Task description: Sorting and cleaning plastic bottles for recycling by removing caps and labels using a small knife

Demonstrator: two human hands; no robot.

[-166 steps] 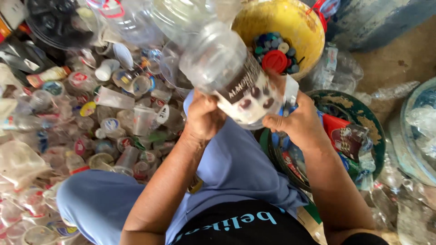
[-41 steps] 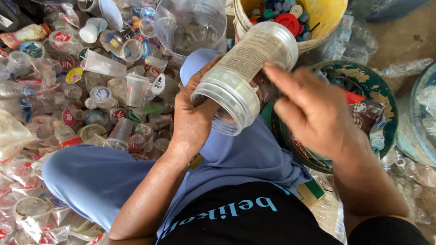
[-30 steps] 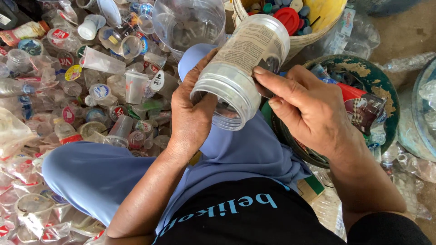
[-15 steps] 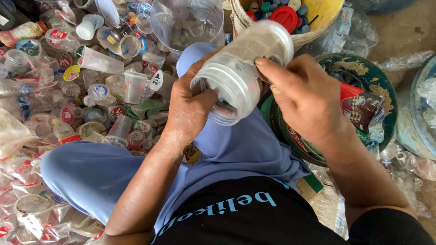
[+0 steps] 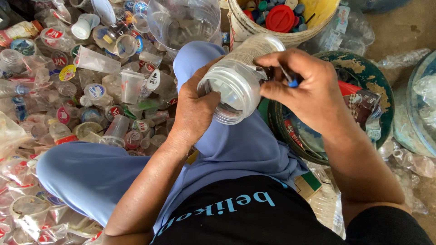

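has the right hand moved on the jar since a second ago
Yes. The right hand has slid up the jar toward the yellow bucket, and its fingers now lie across the label.

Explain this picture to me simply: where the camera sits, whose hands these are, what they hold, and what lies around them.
The camera sits on the person's head and looks down at their lap. Both bare hands are their own. The left hand grips a clear plastic jar lying on its side, open mouth toward the camera. The right hand rests on the jar's side, with a small blue-tipped object between its fingers; what it is, I cannot tell. To the left lies a heap of clear plastic cups. Above, a yellow bucket holds coloured bottle caps.
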